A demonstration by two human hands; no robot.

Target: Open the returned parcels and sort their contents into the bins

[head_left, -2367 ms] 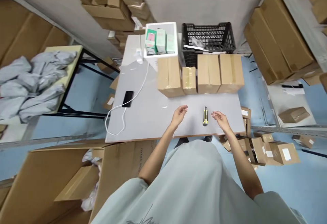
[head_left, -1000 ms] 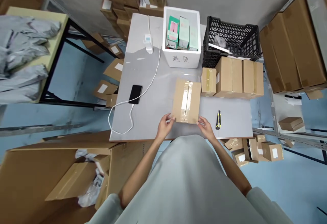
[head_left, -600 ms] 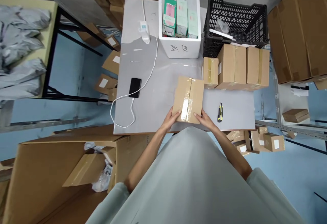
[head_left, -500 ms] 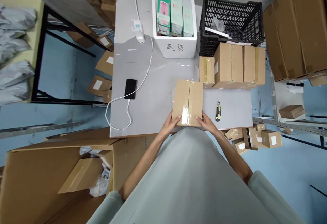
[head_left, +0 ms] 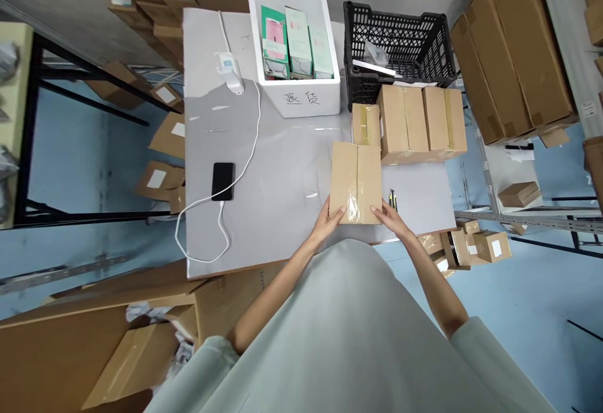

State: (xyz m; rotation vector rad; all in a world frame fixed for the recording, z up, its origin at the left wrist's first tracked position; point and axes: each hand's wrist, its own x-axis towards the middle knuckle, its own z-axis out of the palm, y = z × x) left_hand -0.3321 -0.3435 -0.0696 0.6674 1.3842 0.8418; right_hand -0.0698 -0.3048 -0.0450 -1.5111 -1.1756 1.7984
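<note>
Both hands grip a taped cardboard box (head_left: 357,177) by its near corners, at the table's front part. My left hand (head_left: 327,220) closes on its left near corner, thumb on top. On the opposite near corner my right hand (head_left: 390,218) holds it the same way. Clear tape runs along the box's middle seam and shines near the front. A yellow and black utility knife (head_left: 392,200) lies just beyond my right fingers, partly covered by the hand. Behind the held box stand a small carton (head_left: 366,125) and two larger cartons (head_left: 402,125) (head_left: 445,123).
A white foam bin (head_left: 301,98) with green boxes stands at the table's back, beside a black plastic crate (head_left: 400,49). A black phone (head_left: 223,181) lies left, its white cable (head_left: 252,152) crossing the grey table (head_left: 282,187). A large open carton (head_left: 56,363) stands lower left.
The held box has moved right across the table with both hands, toward the utility knife, which is now partly hidden. The view has also shifted and turned slightly.
</note>
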